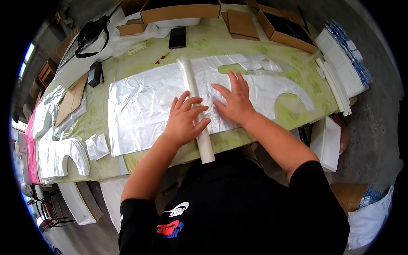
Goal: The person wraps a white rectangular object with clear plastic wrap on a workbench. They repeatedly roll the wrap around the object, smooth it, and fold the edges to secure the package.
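Note:
A long white roll [191,80] of thin plastic lies across the table, running from the far middle to the near edge. My left hand [183,121] rests over the roll with fingers curled around it. My right hand [234,98] lies flat, fingers spread, on the silvery-white plastic bags [140,110] spread out on the table just right of the roll. The bags have curved handle cut-outs [289,102] at the right end.
A green patterned table cover [297,72] lies under everything. Open cardboard boxes [180,12] and a black phone [177,37] sit at the far side. White foam sheets [335,85] stack at the right edge. More plastic bags [63,155] pile at the left.

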Motion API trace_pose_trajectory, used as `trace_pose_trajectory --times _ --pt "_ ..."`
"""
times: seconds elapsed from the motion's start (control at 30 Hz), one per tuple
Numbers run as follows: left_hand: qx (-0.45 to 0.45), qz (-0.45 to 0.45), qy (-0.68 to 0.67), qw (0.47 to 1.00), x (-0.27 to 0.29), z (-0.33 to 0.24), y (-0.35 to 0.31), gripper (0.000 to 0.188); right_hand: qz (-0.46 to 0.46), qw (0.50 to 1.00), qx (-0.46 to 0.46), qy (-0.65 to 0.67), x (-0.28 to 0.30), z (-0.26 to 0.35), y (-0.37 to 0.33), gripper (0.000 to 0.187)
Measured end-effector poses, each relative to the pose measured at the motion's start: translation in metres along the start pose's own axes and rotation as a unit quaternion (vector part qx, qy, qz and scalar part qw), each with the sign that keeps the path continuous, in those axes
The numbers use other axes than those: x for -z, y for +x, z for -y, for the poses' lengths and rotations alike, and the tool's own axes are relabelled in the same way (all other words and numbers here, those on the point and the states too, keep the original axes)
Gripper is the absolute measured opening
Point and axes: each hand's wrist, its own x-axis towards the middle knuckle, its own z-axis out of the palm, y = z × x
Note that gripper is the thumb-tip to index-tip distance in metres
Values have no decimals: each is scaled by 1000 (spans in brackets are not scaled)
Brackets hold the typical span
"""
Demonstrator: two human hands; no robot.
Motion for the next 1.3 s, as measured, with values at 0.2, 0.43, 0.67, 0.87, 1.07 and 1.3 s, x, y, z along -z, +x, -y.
trace_pose_trajectory --times 0.2,0.43,0.67,0.87,1.07,1.3 --pt "105 -93 -72 987 8 6 -41 50 204 963 -166 -54 -26 -9 82 68" --pt "111 -115 -52 986 7 9 -46 54 137 986 -92 9 -58 3 87 74" --pt "5 -336 -209 918 15 29 -48 40 173 945 153 231 -18 106 7 60" --pt "-53 25 -132 990 51 22 -9 32 211 908 140 333 -21 118 3 32" --pt "29 -62 -148 987 54 65 -58 22 147 886 268 349 -1 113 -25 23" --pt "30 -75 -34 996 73 28 -56 42 215 831 322 399 -20 155 -13 20"
